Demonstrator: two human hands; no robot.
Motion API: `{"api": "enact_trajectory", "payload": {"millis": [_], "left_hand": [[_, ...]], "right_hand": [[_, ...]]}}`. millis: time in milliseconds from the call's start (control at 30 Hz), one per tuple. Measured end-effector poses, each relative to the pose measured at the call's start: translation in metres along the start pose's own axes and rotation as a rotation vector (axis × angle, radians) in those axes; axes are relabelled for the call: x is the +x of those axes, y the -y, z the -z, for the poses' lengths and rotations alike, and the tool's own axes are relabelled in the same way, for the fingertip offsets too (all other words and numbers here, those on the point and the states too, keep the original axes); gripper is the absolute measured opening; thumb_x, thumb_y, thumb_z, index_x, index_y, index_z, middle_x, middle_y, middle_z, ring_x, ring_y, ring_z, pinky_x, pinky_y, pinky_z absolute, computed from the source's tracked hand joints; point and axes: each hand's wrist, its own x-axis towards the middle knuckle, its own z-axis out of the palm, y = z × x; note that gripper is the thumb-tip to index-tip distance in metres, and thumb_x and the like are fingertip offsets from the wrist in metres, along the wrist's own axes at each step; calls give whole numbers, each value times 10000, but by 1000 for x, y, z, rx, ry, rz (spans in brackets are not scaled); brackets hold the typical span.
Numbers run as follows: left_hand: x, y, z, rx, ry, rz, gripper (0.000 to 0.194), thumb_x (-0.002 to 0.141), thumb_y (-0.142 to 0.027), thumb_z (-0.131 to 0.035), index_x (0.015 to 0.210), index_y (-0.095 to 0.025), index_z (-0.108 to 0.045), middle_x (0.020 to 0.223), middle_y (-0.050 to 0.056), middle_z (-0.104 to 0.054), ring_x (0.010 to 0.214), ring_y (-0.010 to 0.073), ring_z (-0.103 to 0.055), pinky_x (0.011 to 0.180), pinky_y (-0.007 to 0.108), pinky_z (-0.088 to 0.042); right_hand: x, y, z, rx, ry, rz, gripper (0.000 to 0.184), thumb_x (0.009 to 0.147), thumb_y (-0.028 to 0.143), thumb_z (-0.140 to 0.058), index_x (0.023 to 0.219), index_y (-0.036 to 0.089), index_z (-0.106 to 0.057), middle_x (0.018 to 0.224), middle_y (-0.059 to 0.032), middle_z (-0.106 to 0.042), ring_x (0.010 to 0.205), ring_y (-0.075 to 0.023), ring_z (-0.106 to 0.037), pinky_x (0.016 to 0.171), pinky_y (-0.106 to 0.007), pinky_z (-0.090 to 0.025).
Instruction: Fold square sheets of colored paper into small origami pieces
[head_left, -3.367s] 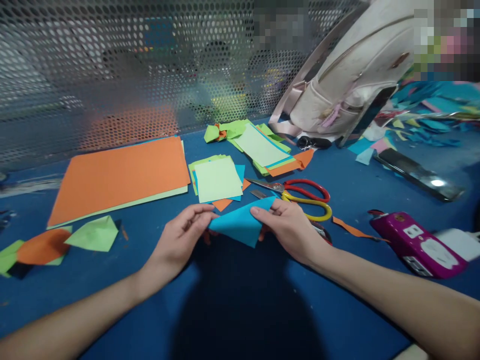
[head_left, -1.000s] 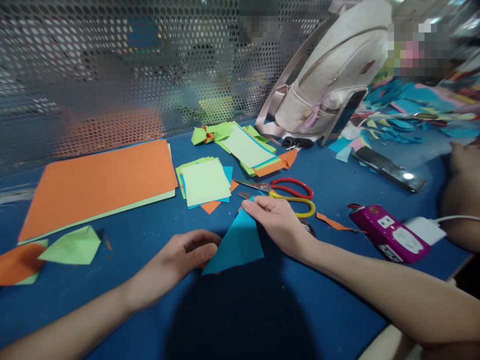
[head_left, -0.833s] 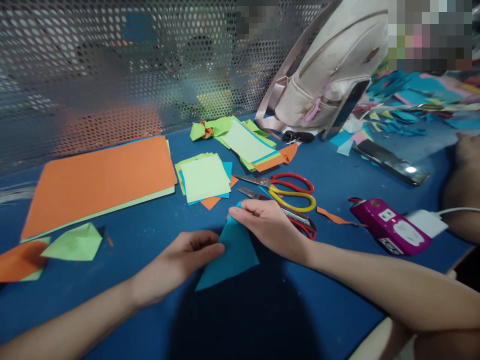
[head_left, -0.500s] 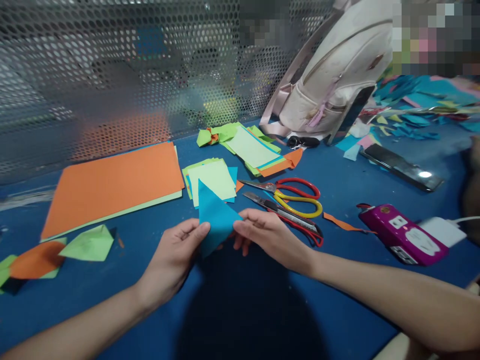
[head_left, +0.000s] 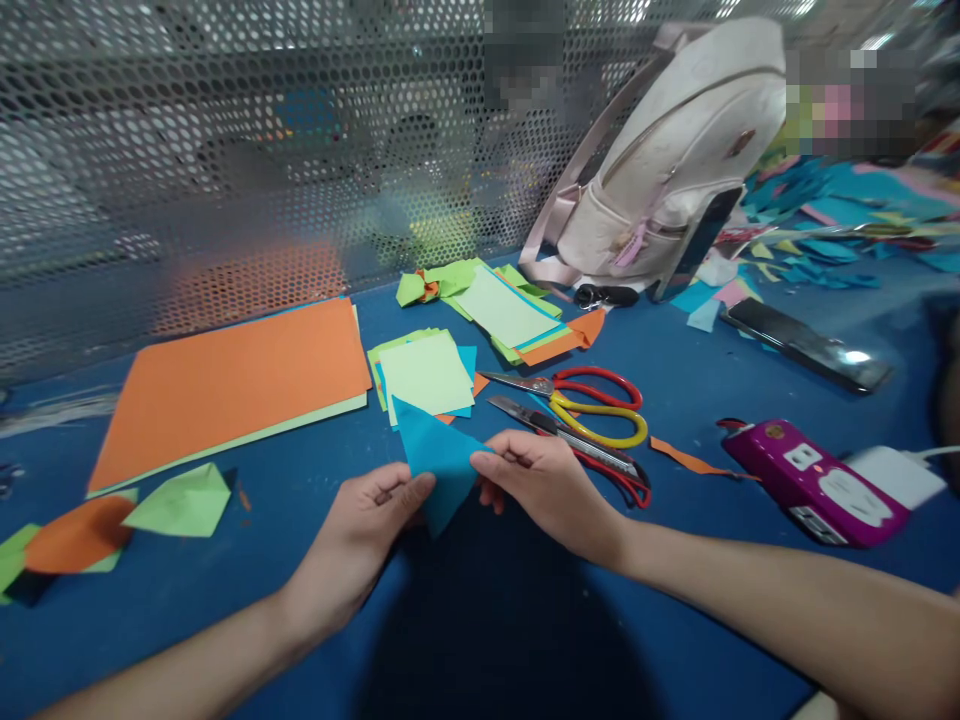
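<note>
Paper triangle (head_left: 444, 452), left hand (head_left: 371, 520) pinching edge, right hand (head_left: 546, 482) pinching corner

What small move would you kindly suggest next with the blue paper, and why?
Perhaps the right hand could pinch along the upper edge of the blue paper towards its far point: it grips the corner where that edge ends, while the left hand pinches the left side and should steady it.

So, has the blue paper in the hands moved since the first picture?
Yes: judged against the stack of paper squares, the blue paper has moved left in the view.
</note>
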Motion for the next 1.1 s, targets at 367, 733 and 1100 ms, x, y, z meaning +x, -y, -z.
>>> {"api": "enact_trajectory", "payload": {"millis": [367, 733, 1100], "left_hand": [[-4, -4, -4, 34, -62, 55, 272, 757, -426, -644, 685, -164, -655, 606, 17, -615, 594, 151, -535, 506, 222, -382], [0, -14, 2, 106, -31, -18, 237, 757, -360, -666, 899, -173, -696, 739, 29, -676, 648, 154, -607, 553, 228, -492], [1, -15, -1, -109, 79, 242, 218, 709, -298, -696, 850, -133, -718, 708, 50, -672, 535, 124, -587, 391, 190, -481]], "right_hand": [[-2, -6, -1, -27, 12, 67, 250, 826, 380, -568, 682, 175, -550, 579, 11, -607, 508, -84, -536, 502, -214, -460], [-2, -9, 1, -47, 44, 91, 274, 817, 411, -572, 675, 179, -532, 567, 11, -595, 509, -96, -546, 498, -217, -457], [-4, -10, -5, -161, 115, 142, 244, 806, 351, -574, 631, 185, -538, 542, 7, -574, 506, -104, -536, 489, -213, -429]]}}
